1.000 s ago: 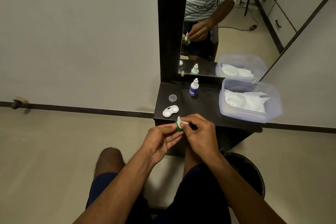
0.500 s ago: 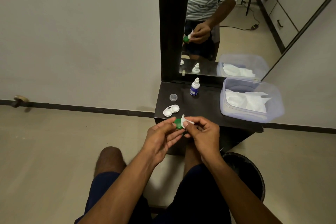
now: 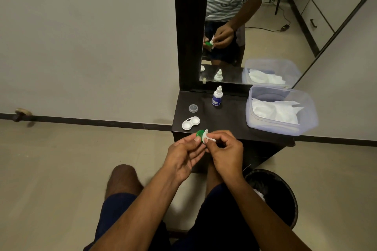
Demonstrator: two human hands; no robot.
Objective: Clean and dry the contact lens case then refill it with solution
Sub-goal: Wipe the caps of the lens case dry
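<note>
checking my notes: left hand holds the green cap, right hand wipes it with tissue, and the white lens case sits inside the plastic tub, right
Not quite. The head view shows the white lens case lying open on the dark table, left of the plastic tub, not inside it. The rest holds: the left hand holds the green cap and the right hand wipes it with tissue.

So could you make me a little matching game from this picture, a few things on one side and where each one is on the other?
Things:
1. green cap
2. white lens case
3. solution bottle
4. white tissues

Places:
A. inside the clear plastic tub
B. standing upright near the mirror
C. held in the left hand
D. lying open near the dark table's front edge

Pairs: 1-C, 2-D, 3-B, 4-A
</note>
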